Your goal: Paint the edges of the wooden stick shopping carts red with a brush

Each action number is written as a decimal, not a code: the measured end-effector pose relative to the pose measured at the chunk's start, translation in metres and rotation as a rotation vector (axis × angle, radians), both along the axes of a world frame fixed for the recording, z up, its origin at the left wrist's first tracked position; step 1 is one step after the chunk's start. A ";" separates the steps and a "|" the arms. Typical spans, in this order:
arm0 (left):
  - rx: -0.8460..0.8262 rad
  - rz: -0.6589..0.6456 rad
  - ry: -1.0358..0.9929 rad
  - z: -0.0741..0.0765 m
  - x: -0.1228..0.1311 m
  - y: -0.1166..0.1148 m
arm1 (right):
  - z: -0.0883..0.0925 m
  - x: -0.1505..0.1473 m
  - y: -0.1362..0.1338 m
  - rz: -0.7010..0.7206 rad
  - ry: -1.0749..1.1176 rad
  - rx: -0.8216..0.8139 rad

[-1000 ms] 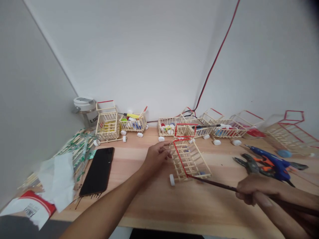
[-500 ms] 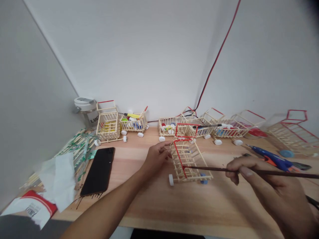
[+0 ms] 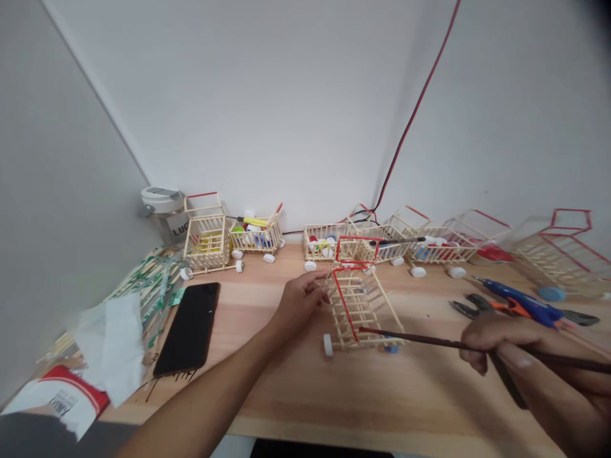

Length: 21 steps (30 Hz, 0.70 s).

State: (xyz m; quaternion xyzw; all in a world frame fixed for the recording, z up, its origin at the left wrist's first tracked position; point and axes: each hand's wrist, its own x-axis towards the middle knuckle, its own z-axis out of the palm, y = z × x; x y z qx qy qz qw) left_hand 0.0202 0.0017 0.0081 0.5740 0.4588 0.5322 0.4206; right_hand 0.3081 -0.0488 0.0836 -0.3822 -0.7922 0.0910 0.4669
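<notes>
A miniature shopping cart [image 3: 356, 312] made of thin wooden sticks stands on the wooden table in front of me. Its handle and part of its upper rim are red, and its wheels are white and blue. My left hand [image 3: 301, 299] pinches the cart's back left side near the handle. In my right hand [image 3: 529, 362] is a thin paintbrush [image 3: 424, 339], gripped between thumb and fingers. The red-coated brush tip is at the near end of the red rim stick; whether it touches the stick I cannot tell.
Several more stick carts [image 3: 207, 238] line the wall, some holding coloured items. A black phone [image 3: 188, 331], bundled sticks [image 3: 147, 292] and white tissue [image 3: 121, 343] lie left. At right are a blue glue gun [image 3: 520, 300] and dark-handled pliers [image 3: 470, 306]. Behind the phone stands a cup [image 3: 165, 213].
My right hand has drawn the paintbrush to the right and toward me, bringing the pliers into view. My left hand and the cart have stayed in place.
</notes>
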 end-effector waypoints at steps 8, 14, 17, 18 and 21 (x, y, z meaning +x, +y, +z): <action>0.019 0.000 0.013 0.001 -0.001 -0.001 | -0.001 0.008 -0.005 0.031 -0.129 0.007; 0.001 0.011 0.033 0.003 -0.001 -0.002 | 0.000 0.014 -0.009 0.016 -0.115 -0.026; -0.002 0.010 0.043 0.002 -0.001 -0.002 | 0.001 0.008 -0.010 0.054 -0.140 0.009; -0.002 0.007 0.045 0.002 -0.001 -0.002 | 0.001 0.008 -0.010 0.059 -0.151 0.013; -0.001 0.010 0.042 0.000 -0.001 -0.001 | -0.005 0.014 -0.009 0.034 -0.161 -0.017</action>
